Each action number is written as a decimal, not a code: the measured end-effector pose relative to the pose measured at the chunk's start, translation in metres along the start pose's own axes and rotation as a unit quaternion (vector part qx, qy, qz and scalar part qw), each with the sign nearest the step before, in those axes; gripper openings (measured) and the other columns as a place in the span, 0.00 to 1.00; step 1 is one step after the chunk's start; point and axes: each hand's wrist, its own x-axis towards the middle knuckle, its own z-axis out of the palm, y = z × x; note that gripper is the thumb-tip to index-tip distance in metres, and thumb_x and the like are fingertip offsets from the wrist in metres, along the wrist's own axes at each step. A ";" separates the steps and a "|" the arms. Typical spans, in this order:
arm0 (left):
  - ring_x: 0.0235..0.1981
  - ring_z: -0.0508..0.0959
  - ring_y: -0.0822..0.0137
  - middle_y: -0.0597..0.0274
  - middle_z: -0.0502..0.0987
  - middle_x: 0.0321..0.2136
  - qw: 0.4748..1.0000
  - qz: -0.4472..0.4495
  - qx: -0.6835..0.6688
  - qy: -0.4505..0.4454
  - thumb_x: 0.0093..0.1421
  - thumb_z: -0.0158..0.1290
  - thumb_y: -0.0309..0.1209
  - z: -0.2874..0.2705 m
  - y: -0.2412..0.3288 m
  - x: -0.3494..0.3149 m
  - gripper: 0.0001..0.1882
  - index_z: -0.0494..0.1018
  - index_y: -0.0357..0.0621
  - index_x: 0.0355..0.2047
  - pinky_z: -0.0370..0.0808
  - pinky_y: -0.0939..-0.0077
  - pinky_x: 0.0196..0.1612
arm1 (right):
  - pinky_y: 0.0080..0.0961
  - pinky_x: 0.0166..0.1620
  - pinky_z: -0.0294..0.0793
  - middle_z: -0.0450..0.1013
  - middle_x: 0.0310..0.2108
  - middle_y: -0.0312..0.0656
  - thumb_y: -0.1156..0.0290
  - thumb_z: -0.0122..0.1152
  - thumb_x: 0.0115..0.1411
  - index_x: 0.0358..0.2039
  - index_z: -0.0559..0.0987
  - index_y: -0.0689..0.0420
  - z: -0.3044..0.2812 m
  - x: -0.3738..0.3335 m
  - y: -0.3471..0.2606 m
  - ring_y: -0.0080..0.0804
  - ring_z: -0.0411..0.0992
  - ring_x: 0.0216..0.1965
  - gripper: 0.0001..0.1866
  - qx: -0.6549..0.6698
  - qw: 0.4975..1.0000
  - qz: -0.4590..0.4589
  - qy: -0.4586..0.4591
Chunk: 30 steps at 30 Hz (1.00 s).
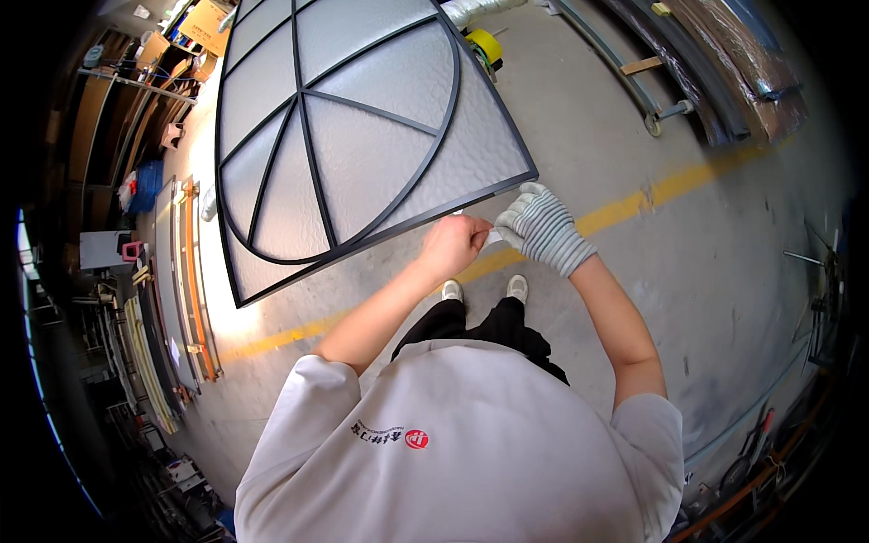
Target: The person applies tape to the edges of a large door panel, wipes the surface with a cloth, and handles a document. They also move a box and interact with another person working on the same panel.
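A large dark-framed panel [380, 226] of textured, frosted glass lies before me, with black bars forming an arch and spokes. By its near edge, my bare left hand [453, 246] is closed in a pinch. Close to the panel's right corner is my right hand [546, 228], in a grey striped knit glove, its fingers curled. A small, thin white strip [493, 237] stretches between the fingers of both hands; its ends are hidden by them. Whether the right hand also touches the frame I cannot tell.
Beyond the panel's right side stands a yellow round object [486, 45]. A wheeled rack [588, 45] and long wrapped profiles [697, 68] lie at the far right. Long bars [188, 281] and shelving [100, 118] line the left. A yellow line [670, 187] crosses the concrete floor.
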 end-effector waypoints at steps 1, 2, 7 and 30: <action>0.24 0.76 0.55 0.52 0.76 0.22 1.000 -0.016 -0.008 -0.016 0.55 0.54 0.32 -0.002 0.003 -0.002 0.09 0.78 0.43 0.33 0.72 0.67 0.30 | 0.35 0.51 0.64 0.72 0.22 0.37 0.60 0.59 0.48 0.25 0.77 0.51 -0.003 0.001 -0.002 0.36 0.71 0.31 0.09 -0.004 1.000 -0.012 -0.005; 0.25 0.76 0.55 0.53 0.76 0.22 0.999 -0.032 -0.015 -0.033 0.55 0.54 0.33 -0.004 0.008 -0.005 0.09 0.78 0.43 0.33 0.72 0.67 0.30 | 0.36 0.50 0.65 0.71 0.22 0.38 0.61 0.59 0.48 0.24 0.77 0.51 -0.004 -0.001 -0.003 0.37 0.70 0.30 0.08 0.008 1.000 -0.016 0.007; 0.26 0.76 0.57 0.55 0.75 0.24 0.998 0.027 -0.007 -0.065 0.55 0.54 0.34 -0.015 0.019 -0.009 0.09 0.78 0.44 0.31 0.71 0.68 0.30 | 0.36 0.38 0.68 0.70 0.22 0.40 0.64 0.59 0.46 0.23 0.75 0.53 -0.013 -0.008 -0.004 0.41 0.70 0.29 0.07 0.137 0.991 0.000 -0.002; 0.25 0.68 0.80 0.67 0.74 0.23 0.962 -0.023 -0.253 -0.105 0.57 0.53 0.26 -0.033 0.015 0.003 0.07 0.76 0.33 0.32 0.65 0.82 0.27 | 0.33 0.35 0.70 0.70 0.24 0.38 0.70 0.61 0.48 0.27 0.73 0.53 -0.036 -0.023 -0.035 0.37 0.70 0.28 0.07 0.109 0.973 0.025 0.203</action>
